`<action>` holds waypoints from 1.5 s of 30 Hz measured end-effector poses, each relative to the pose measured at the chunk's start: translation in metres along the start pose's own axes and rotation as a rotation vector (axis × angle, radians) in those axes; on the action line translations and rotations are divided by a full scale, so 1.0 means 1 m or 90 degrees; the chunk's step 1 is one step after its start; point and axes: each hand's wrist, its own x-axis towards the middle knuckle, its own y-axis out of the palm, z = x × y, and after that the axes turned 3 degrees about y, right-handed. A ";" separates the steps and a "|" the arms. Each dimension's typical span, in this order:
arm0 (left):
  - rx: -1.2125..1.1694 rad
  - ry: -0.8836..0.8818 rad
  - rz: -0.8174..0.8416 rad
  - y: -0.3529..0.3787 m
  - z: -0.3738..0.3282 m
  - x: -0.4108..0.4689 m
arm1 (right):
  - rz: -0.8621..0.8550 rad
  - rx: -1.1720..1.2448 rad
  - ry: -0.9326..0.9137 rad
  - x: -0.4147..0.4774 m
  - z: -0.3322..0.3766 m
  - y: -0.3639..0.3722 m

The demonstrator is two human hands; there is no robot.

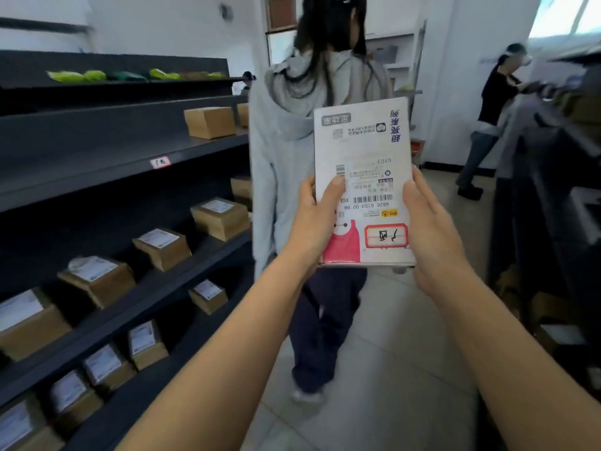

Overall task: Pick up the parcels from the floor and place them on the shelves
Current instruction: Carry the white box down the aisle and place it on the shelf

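Both hands hold a flat white parcel with printed labels and a pink corner (364, 183) upright in mid-air: left hand (313, 219) clasps its left edge, right hand (429, 236) its right. Dark metal shelves (130, 164) carrying brown cardboard boxes (97, 278) run alongside left. A person in a grey hoodie (283, 131) stands just ahead.

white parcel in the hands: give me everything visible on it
The white parcel is a flat, thin rectangular package, glossy like plastic or coated card. It is held upright, tilted slightly, its print upside down to the camera: barcodes, a shipping label, blue characters near the top, a pink cartoon figure and a red-framed handwritten sticker near the bottom. The left hand grips its left edge, thumb on the face; the right hand cups its right edge. It is in the aisle, off the dark shelves.
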 end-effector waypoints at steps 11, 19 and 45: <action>0.028 0.010 -0.190 -0.103 -0.019 0.003 | 0.225 0.034 0.057 0.034 -0.042 0.108; 0.128 0.051 -0.371 -0.127 -0.027 0.045 | 0.432 0.019 0.065 0.101 -0.050 0.166; 0.179 0.151 -0.503 -0.270 -0.098 0.222 | 0.710 0.094 0.077 0.271 -0.036 0.397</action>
